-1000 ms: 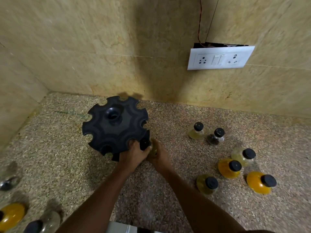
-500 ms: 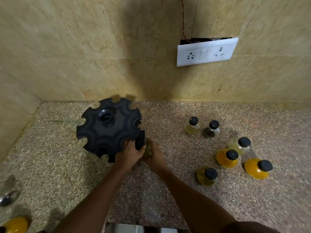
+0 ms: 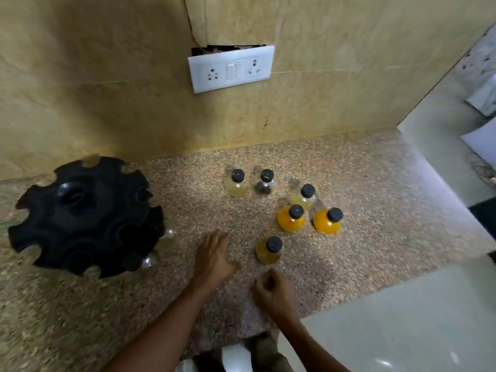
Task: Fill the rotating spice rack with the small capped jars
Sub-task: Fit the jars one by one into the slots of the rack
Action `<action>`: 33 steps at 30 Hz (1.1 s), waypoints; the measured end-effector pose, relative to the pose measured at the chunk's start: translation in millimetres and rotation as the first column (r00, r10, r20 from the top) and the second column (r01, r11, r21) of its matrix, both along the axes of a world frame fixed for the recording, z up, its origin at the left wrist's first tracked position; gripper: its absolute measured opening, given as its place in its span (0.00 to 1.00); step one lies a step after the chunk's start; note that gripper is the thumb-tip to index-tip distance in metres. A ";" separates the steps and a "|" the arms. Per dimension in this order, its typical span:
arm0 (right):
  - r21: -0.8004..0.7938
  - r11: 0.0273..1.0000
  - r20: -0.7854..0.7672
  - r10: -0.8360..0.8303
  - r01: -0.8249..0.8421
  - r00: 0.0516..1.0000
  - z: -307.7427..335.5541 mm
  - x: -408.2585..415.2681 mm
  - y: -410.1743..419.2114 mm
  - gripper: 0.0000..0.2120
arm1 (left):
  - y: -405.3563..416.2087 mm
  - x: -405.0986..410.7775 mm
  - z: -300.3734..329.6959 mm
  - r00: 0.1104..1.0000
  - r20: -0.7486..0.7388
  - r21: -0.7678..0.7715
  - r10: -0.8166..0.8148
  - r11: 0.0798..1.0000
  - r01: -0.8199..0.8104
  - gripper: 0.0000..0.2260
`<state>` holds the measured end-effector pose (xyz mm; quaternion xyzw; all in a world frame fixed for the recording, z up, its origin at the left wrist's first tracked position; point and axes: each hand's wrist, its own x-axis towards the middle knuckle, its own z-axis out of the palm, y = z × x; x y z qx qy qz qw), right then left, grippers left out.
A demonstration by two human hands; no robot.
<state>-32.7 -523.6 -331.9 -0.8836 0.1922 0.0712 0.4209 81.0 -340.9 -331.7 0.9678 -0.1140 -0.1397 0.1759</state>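
spice rack [image 3: 86, 216] at 9 o'clock on tabletop [image 3: 375, 210], two jars seated on its right rim | six loose jars [image 3: 269, 249] upright at 1 o'clock | left hand [image 3: 213, 255] spread wide, empty, between rack and jars | right hand [image 3: 276, 289] curled, narrow, empty, at 5 o'clock of nearest jar

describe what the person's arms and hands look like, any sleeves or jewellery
Both forearms are bare as far as the frame shows, with no sleeve in view. The left hand and right hand wear no gloves, and no watch, bracelet or ring is visible, though the picture is somewhat blurred.
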 end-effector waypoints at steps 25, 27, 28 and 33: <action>0.095 0.946 0.219 0.283 -0.309 0.934 23.1 109.8 76.6 0.37 | 95.8 21.0 76.3 0.855 0.431 0.075 0.288 0.933 -0.352 0.14; 0.099 0.935 0.228 0.313 -0.342 0.922 26.3 113.1 82.6 0.37 | 106.0 18.3 76.2 0.862 0.414 0.102 0.292 0.926 -0.363 0.07; 0.103 0.930 0.238 0.322 -0.354 0.916 26.9 114.7 84.6 0.37 | 107.7 17.0 80.3 0.867 0.399 0.110 0.298 0.923 -0.368 0.09; 0.098 0.915 0.243 0.359 -0.391 0.901 29.2 117.9 95.2 0.38 | 113.5 7.7 93.0 0.849 0.335 0.106 0.409 0.879 -0.466 0.13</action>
